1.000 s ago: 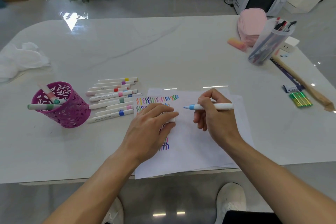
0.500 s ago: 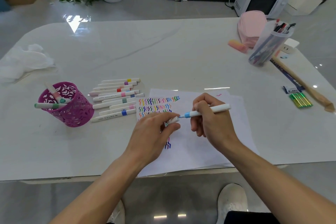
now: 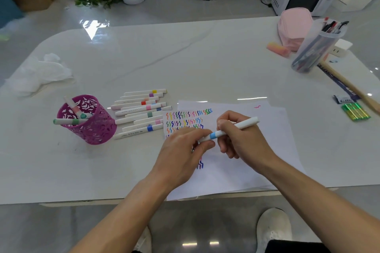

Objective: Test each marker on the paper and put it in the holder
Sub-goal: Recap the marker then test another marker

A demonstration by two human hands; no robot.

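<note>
While the right hand (image 3: 242, 141) grips the blue-banded marker (image 3: 246, 123) by its barrel above the middle of the paper (image 3: 236, 172), the left hand (image 3: 183, 150) pinches the white cap (image 3: 202, 139) at the marker's tip end between thumb and fingertips. Whether that cap is fully seated I cannot tell. A marker like this should be light, stiff and smooth-walled. It is best held around mid-barrel, where the right hand has it, with the cap pushed straight along the axis rather than levered sideways. Just left of the paper lies a row of markers (image 3: 141, 113), and further left of the paper the purple holder (image 3: 98, 131) stands upright with markers in it.
</note>
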